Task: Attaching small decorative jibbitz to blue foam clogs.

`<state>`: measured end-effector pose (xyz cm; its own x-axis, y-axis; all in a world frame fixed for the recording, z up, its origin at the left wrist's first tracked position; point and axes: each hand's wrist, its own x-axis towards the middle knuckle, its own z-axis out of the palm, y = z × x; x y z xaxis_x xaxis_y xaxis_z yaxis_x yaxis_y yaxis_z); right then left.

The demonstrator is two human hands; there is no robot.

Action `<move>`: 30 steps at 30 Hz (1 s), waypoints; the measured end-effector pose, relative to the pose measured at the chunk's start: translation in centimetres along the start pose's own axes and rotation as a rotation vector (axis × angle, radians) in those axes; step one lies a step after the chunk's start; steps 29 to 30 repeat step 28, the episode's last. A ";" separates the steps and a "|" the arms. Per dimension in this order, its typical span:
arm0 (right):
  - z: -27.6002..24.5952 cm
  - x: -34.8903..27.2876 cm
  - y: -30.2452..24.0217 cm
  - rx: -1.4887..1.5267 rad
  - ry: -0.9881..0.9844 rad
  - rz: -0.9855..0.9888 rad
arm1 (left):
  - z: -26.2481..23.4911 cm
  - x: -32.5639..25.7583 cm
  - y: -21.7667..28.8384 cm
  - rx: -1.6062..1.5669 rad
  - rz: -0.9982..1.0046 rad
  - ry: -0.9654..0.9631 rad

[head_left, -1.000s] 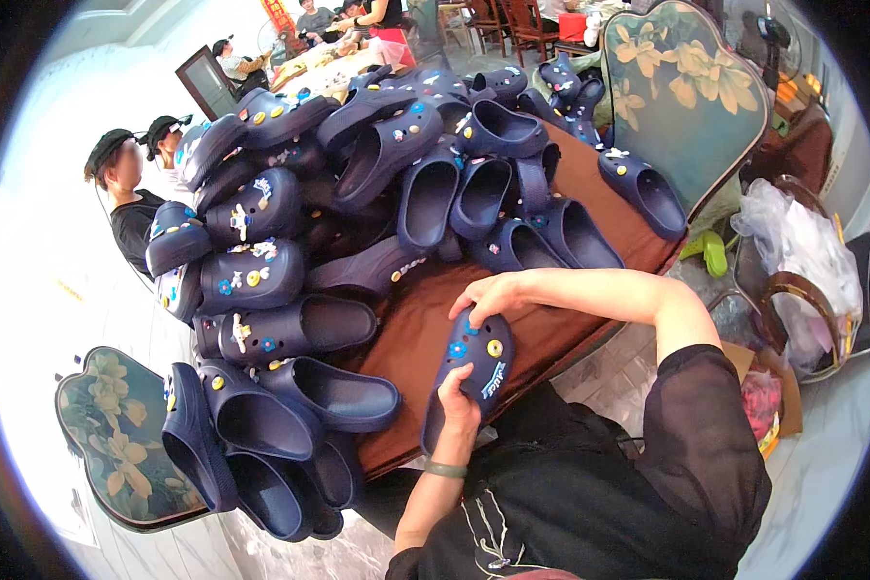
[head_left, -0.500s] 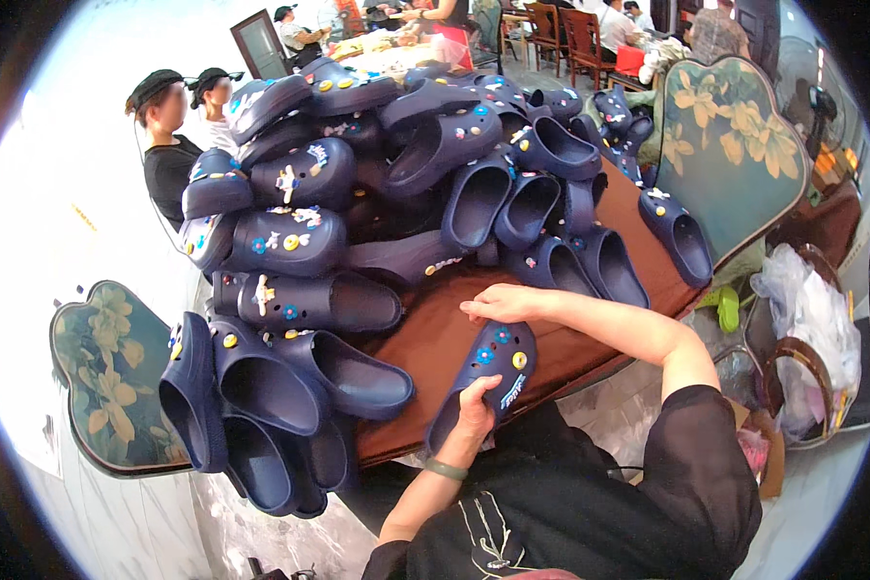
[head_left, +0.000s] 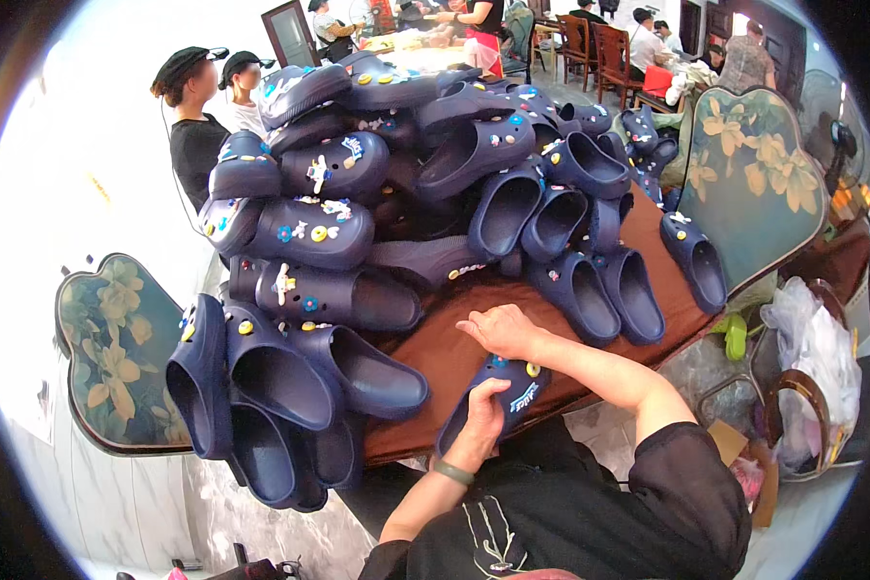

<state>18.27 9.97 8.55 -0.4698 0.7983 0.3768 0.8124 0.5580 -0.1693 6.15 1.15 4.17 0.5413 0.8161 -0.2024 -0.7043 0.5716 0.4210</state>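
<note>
My left hand [head_left: 483, 416] grips a navy clog [head_left: 526, 398] by its side, thumb across the upper. The clog is tilted at the table's front edge. Blue flower, yellow round and white lettering charms show on its upper. My right hand [head_left: 505, 331] is over the toe, fingers curled together and pointing left; it covers part of the toe. Whether something small is between those fingers is hidden. Left of my hands lies a group of navy clogs [head_left: 377, 377] with openings facing me, nearest to my left hand.
A large heap of charm-decorated navy clogs [head_left: 319, 232] covers the back of the brown-covered table [head_left: 445, 338]. Floral panels stand at the left [head_left: 116, 358] and right [head_left: 754, 184]. A bag of clear plastic [head_left: 812, 358] is at the right. Several people [head_left: 198, 126] stand or sit beyond.
My right hand has come down closer over the clog's toe and now hides more of it. My left hand keeps its hold. The whole view has shifted slightly.
</note>
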 end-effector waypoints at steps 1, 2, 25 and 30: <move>0.1 0.1 0.0 0.017 0.002 0.040 | -0.1 0.3 0.1 0.020 -0.016 0.009; 0.0 0.1 0.1 0.022 0.002 0.038 | -0.2 0.4 0.1 0.040 -0.031 0.018; -2.6 -14.5 -8.7 0.600 0.285 0.374 | 9.5 -1.1 1.4 0.020 0.324 -0.005; -0.7 -14.8 -7.3 0.994 0.415 0.430 | 11.1 -1.3 -1.5 0.172 0.304 -0.045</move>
